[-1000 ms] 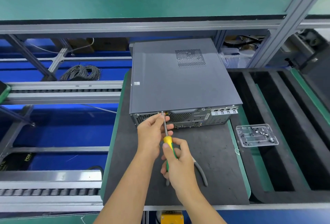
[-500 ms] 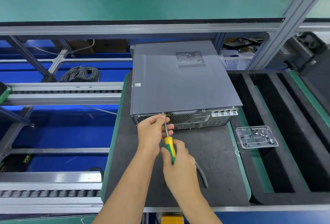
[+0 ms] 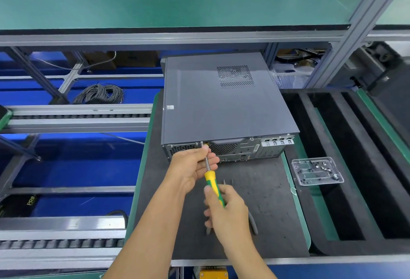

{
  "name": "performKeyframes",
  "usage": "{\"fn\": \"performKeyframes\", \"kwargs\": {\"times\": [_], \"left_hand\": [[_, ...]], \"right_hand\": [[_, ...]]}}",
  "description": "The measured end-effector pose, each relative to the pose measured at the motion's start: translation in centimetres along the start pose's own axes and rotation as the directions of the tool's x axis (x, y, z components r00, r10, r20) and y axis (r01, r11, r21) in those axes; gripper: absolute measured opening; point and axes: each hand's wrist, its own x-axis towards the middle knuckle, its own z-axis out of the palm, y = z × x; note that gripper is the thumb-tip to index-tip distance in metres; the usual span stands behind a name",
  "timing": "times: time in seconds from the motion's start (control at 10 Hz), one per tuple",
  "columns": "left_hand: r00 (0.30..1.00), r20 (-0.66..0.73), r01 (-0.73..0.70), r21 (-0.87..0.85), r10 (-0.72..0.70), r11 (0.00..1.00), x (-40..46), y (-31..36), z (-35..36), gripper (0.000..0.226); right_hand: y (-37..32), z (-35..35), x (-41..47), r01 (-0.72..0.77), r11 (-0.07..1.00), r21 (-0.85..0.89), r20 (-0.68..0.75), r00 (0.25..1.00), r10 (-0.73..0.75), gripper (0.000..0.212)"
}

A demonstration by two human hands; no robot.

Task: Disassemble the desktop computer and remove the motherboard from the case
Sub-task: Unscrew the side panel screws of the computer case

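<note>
Case: a grey computer case (image 3: 224,103) lies flat on a dark mat (image 3: 261,207) on the desk, rear panel facing the person, cover not yet off.
Step in hand: undoing a rear-panel screw (image 3: 201,143) near the top left corner, which looks like one that holds the cover; the motherboard is hidden inside.
Right hand: the right hand (image 3: 226,210) is wrapped around the yellow-green handle of a screwdriver (image 3: 210,176), whose tip meets the screw.
Left hand: the left hand (image 3: 193,167) pinches the bare metal shaft just below the tip, steadying it against the panel.
Progress: early, by my judgement.
Nearby: pliers (image 3: 253,223) lie on the mat, partly under the right hand; a clear tray (image 3: 317,171) with small screws sits to the right, just off the mat.
Next move: likely turning the driver until the screw comes free, catching it with the left fingers, then carrying it to the tray.
Care needed: keep the tip square in the head so it does not slip.
</note>
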Motion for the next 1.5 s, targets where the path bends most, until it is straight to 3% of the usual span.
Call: {"fn": "performKeyframes", "kwargs": {"times": [0.1,0.2,0.3,0.4,0.5,0.6,0.8,0.9,1.0,1.1,1.2,1.3,1.4,1.5], "left_hand": [[1.0,-0.01,-0.005,-0.001,0.005,1.0,0.1,-0.1,-0.2,0.021],[1.0,-0.015,-0.004,0.006,0.004,1.0,0.1,0.0,-0.2,0.022],[1.0,-0.028,-0.009,0.029,0.01,1.0,0.1,0.0,0.0,0.021],[0.999,-0.046,-0.013,0.042,0.015,0.999,0.0,-0.1,0.1,0.023],[0.997,-0.071,-0.02,0.057,0.024,0.998,0.1,0.1,0.1,0.027],[0.996,-0.081,-0.015,0.089,0.022,0.996,0.1,0.3,0.1,0.027],[0.996,-0.078,-0.027,0.055,0.031,0.998,0.0,0.4,0.2,0.023],[0.998,-0.05,-0.029,0.011,0.03,1.0,0.0,0.2,0.4,0.019],[1.0,-0.012,-0.027,-0.015,0.027,1.0,0.1,0.1,0.3,0.018],[1.0,0.022,-0.012,-0.047,0.013,0.999,0.3,-0.1,0.1,0.021],[0.999,0.044,0.011,-0.137,-0.005,0.99,0.5,0.0,0.2,0.02],[0.998,0.053,0.037,-0.203,-0.027,0.979,0.4,-0.1,0.3,0.02],[0.996,0.087,0.017,-0.116,-0.007,0.993,0.4,-0.1,-0.2,0.024],[0.995,0.084,-0.053,0.11,0.044,0.993,0.3,0.1,-0.3,0.023]], "right_hand": [[-1.2,0.1,-0.3,-0.32,0.815,0.484,0.27,0.94,0.208,0.023],[-1.1,0.4,-0.3,-0.285,0.878,0.385,0.261,0.946,0.193,0.024],[0.0,0.5,0.1,0.149,0.92,-0.363,0.01,0.988,-0.156,0.02],[0.4,1.0,0.0,0.264,0.774,-0.576,-0.027,0.94,-0.341,0.01],[-0.8,1.7,-0.1,-0.122,0.951,0.286,0.131,0.988,0.087,0.019],[-1.0,1.7,-0.2,-0.481,0.533,0.696,0.451,0.871,0.196,0.036],[-0.9,0.4,-0.2,-0.635,0.338,0.694,0.626,0.765,0.15,0.046],[-0.9,0.9,-0.2,-0.609,0.367,0.703,0.584,0.789,0.19,0.035],[-0.6,1.4,-0.1,-0.113,0.987,0.115,0.09,0.991,0.103,0.034],[0.9,0.9,0.2,0.204,0.795,-0.572,-0.026,0.964,-0.266,0.025],[-0.4,0.4,-0.2,-0.208,0.932,0.298,0.171,0.972,0.162,0.039],[-0.9,-0.2,-0.8,-0.644,0.381,0.664,0.59,0.764,0.263,0.05],[-0.6,0.0,-0.7,-0.331,0.823,0.462,0.295,0.932,0.209,0.031],[0.3,0.3,-0.6,0.058,0.986,-0.157,-0.024,0.998,-0.063,0.018]]}}
